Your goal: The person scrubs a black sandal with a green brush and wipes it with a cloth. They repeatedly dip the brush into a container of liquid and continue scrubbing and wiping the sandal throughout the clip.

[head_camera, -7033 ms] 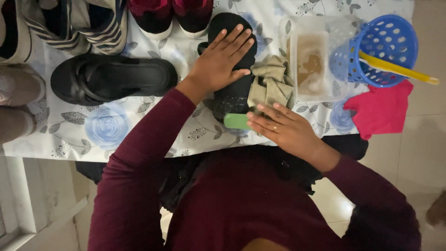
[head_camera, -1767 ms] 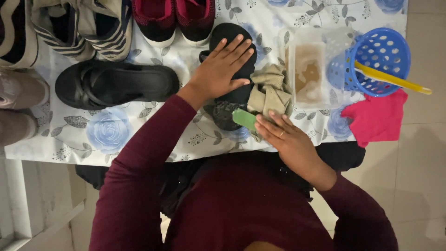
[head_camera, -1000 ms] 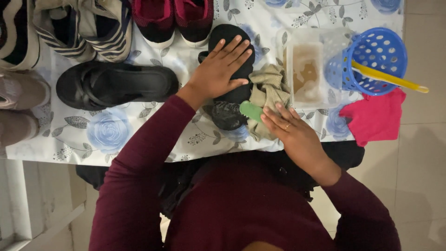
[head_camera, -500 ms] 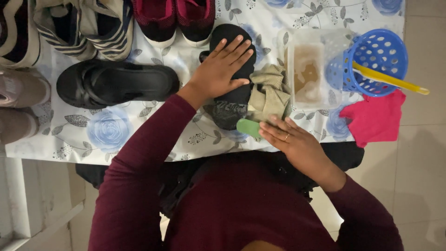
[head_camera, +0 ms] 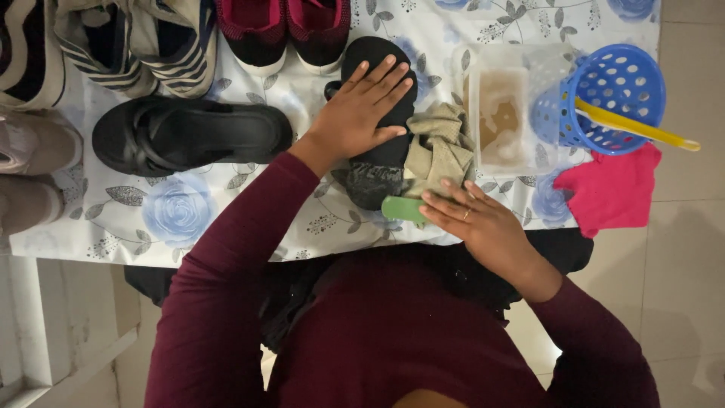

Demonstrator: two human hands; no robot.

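Black rubbery flat sandal [head_camera: 375, 113], looking light and bendy near the tabletop's front edge, is lying pinned under the splayed left hand [head_camera: 361, 113] while the right hand [head_camera: 483, 223] is pinching a small green scrubbing block [head_camera: 403, 208].

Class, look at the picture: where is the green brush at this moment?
In the head view, the green brush lies under the right hand, near the table's front edge, beside the black sandal's heel and just below the beige cloth.

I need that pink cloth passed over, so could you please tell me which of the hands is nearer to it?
Right. The right hand is just left of the pink cloth, holding a green brush; the left hand lies farther off on the black sandal.
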